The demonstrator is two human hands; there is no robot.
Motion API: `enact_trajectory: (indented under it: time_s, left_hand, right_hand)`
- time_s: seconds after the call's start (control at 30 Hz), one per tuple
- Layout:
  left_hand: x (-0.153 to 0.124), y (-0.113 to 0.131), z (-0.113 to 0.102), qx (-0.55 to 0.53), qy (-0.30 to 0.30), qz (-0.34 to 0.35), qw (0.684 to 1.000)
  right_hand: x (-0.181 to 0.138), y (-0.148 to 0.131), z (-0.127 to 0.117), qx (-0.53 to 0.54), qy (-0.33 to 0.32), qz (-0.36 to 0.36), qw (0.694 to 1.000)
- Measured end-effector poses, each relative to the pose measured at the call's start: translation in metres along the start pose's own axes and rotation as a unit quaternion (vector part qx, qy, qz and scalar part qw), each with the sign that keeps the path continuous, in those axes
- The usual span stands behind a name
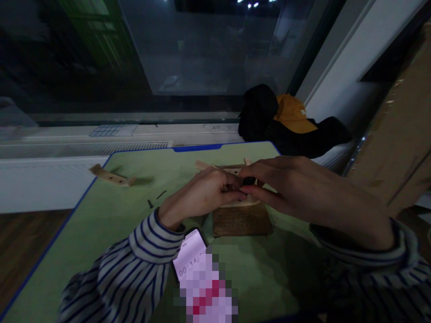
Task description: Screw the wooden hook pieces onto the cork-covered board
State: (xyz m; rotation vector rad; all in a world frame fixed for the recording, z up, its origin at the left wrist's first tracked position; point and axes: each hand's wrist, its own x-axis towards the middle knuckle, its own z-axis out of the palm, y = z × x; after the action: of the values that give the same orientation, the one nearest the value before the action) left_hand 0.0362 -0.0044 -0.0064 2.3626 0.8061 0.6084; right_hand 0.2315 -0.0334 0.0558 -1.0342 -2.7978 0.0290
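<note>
My left hand (210,190) and my right hand (283,179) meet over light wooden pieces near the middle of the table. The thumb and fingers of my right hand pinch a small dark piece (249,181), whose kind I cannot make out. My left fingers are closed right beside it; what they hold is hidden. One curved wooden piece (202,165) shows behind my hands. Below them, a brown wooden block (242,220) lies on the table, partly under a pale wooden part (247,202).
A separate curved wooden piece with two holes (112,176) lies at the table's left edge, with two screws (150,204) nearer me. A phone (191,255) showing a timer lies in front. Caps (294,114) and dark cloth rest by the window; a cardboard box (390,116) stands right.
</note>
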Motion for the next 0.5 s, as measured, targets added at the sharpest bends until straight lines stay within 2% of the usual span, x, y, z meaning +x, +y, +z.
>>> enact_trajectory:
  time_s: [0.17,0.3,0.5]
  left_hand:
    - [-0.0016,-0.0005,0.0001,-0.017,-0.023,-0.007,1.000]
    - [-0.0029,0.0007,-0.0002,-0.026,-0.055,-0.027,0.998]
    - [-0.0033,0.0030,-0.0011,-0.023,-0.085,-0.055,0.995]
  right_hand:
    - [-0.0026,-0.0007,-0.0019,0.047,0.013,-0.042,0.998]
    - [-0.0018,-0.0018,-0.0028,0.057,-0.015,-0.011,0.998]
    - [0.0015,-0.0010,-0.0007,0.023,-0.011,0.011,1.000]
